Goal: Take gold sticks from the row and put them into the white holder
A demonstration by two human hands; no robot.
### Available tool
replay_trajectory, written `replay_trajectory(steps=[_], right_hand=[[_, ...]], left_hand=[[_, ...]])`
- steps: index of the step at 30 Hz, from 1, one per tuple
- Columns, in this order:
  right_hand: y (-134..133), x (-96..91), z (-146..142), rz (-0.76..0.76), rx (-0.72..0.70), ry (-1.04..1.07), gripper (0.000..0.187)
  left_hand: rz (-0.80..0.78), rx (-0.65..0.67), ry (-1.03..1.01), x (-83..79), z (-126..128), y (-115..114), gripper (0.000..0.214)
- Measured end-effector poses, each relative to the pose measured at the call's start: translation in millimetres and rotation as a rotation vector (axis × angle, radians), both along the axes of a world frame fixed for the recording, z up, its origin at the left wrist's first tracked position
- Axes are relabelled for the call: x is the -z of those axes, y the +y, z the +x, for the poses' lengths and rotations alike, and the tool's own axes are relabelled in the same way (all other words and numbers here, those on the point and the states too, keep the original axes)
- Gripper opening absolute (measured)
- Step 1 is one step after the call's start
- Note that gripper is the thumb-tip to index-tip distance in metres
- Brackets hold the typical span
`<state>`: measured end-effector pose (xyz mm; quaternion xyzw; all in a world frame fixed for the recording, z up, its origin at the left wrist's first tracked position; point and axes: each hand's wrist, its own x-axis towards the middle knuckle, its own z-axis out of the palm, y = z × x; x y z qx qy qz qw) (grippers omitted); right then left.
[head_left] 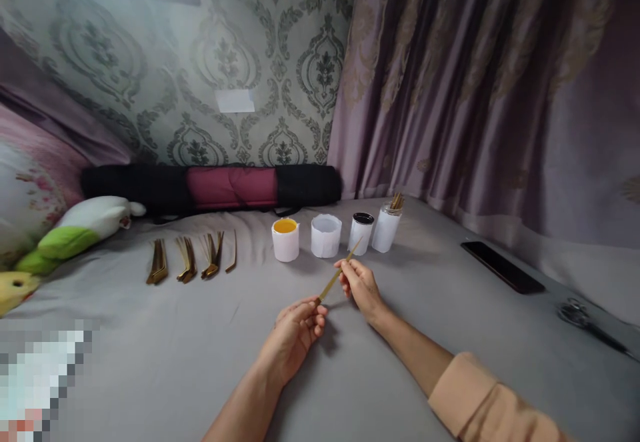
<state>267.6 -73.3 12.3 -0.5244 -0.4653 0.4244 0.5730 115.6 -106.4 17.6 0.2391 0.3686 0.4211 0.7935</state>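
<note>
Both my hands hold one thin golden-brown strip above a grey sheet. My left hand pinches its near end, fingers curled. My right hand pinches it farther up, and the tip points toward the cups. Behind stand a white cup of yellow liquid, a white empty-looking cup, a cup with a black top and a white jar holding several brown strips. To the left, three bundles of bent brown strips lie in a row.
A black and maroon rolled mat lies along the patterned wall. Plush toys sit at the left. A dark phone and scissors lie at the right, below purple curtains.
</note>
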Motion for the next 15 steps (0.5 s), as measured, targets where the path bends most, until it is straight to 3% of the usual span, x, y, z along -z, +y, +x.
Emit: replay_trajectory(steps=[15], right_hand=[[14.8,-20.2,25.1,0.107,0.12,0.088,0.037]], left_hand=[[-0.007,-0.008,0.008,-1.1,-0.2,-0.7,0.02]])
